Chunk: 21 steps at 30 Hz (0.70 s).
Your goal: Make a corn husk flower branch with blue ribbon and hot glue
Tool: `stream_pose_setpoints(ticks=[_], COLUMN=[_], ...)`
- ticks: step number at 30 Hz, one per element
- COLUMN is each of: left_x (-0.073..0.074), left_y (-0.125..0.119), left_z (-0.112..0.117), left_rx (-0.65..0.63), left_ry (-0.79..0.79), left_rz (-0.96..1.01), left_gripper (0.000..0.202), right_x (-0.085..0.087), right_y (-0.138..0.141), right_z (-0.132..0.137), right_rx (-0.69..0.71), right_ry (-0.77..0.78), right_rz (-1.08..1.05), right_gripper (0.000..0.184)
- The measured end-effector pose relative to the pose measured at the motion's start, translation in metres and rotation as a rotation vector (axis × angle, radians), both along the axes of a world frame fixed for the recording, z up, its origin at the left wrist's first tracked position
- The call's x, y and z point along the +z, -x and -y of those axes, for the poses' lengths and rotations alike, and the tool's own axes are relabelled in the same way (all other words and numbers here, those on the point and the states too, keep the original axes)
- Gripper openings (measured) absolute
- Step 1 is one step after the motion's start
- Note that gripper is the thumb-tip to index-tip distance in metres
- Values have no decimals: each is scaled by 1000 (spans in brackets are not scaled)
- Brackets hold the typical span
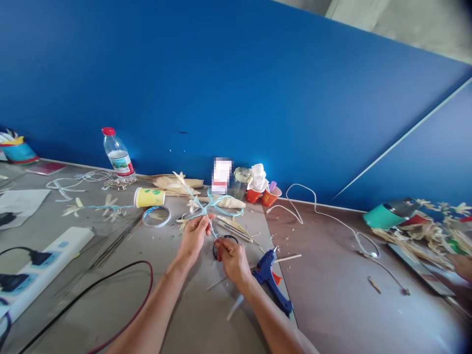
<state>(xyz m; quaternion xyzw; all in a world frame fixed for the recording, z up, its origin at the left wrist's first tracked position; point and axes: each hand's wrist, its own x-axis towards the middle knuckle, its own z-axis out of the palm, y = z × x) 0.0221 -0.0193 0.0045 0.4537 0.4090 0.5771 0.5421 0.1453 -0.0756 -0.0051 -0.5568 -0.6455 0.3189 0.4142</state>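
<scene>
Left hand (195, 237) is pinched tightly on light-blue wrapped thin stem (204, 210), which is held above smooth grey surface (199, 319). Right hand (233, 258) has fingertips pressed together on lower end of same stem, near left hand but not touching it. Dark ring-shaped handle (231, 238) is partly hidden behind right hand. Blue plastic glue gun (266, 270) lies to right of right hand. White round tape roll (158, 225) lies left of hands; yellow paper cup (149, 197) lies sideways just behind roll.
</scene>
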Motion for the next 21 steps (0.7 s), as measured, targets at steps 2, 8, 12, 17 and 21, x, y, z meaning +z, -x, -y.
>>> stream_pose_setpoints(ticks=[2, 8, 12, 17, 21], left_x=[-2, 1, 1, -4, -3], left_y=[-1, -2, -2, -1, -1], left_z=[-1, 2, 2, -2, -2], left_rx=[14, -67, -47, 19, 39], left_ry=[58, 28, 8, 57, 71], left_rz=[117, 216, 142, 237, 285], left_gripper=[25, 21, 19, 18, 18], right_x=[-2, -7, -10, -14, -14], right_y=[2, 5, 5, 6, 7], right_z=[1, 1, 1, 3, 3], right_rx=[14, 10, 31, 49, 68], right_ry=[26, 123, 131, 109, 108], right_rz=[-44, -182, -177, -146, -144], right_gripper=[26, 26, 27, 28, 32])
